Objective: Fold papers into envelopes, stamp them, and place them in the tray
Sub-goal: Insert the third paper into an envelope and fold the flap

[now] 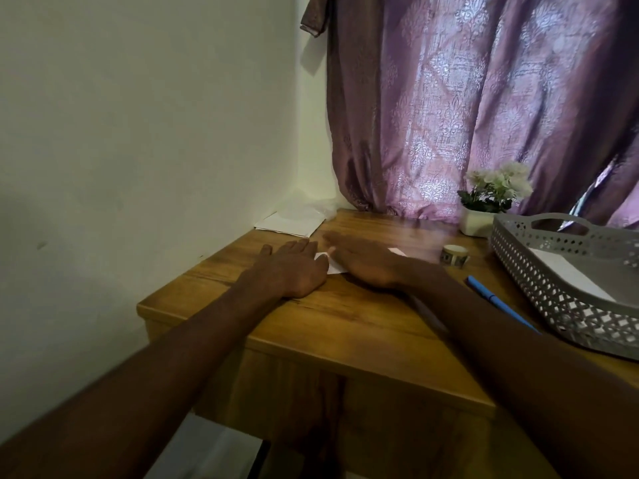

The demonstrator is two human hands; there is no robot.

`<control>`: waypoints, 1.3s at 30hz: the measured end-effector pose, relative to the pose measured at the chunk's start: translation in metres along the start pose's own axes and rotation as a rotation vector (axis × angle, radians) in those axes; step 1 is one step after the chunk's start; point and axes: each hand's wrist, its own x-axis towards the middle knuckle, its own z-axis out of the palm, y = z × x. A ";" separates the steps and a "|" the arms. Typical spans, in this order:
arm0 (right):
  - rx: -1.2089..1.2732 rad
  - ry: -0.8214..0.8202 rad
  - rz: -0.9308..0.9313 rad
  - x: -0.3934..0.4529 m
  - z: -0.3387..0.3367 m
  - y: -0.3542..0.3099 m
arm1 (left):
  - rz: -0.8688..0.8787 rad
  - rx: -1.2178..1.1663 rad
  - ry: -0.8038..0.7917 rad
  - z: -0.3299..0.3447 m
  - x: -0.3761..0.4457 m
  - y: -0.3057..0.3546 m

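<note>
Both hands lie flat, fingers straight: left hand [294, 267] and right hand [366, 262] press the paper [334, 267] at worktop [345, 319] centre. Tray [553, 292] at three o'clock. Recommend firm, even creasing outward, edges aligned.

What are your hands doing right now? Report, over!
Left hand and right hand flat, pressing the paper on the table. Tray waiting at right. Pen and tape lie between, not blocking.

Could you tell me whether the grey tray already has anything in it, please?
Not empty: a white sheet or envelope lies on the floor of the tray. Whether it is folded or stamped cannot be told.
</note>
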 end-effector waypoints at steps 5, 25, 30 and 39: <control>-0.096 -0.065 0.114 -0.001 -0.003 0.017 | -0.005 0.006 -0.009 0.001 0.003 -0.001; -0.207 0.186 0.299 0.003 -0.016 0.005 | -0.006 -0.090 0.539 -0.001 -0.017 0.004; -0.187 0.037 0.437 -0.004 -0.018 0.033 | 0.004 -0.224 0.538 -0.008 -0.010 -0.005; -0.082 0.125 0.405 0.004 -0.009 0.047 | 0.120 -0.207 0.535 -0.016 0.043 -0.086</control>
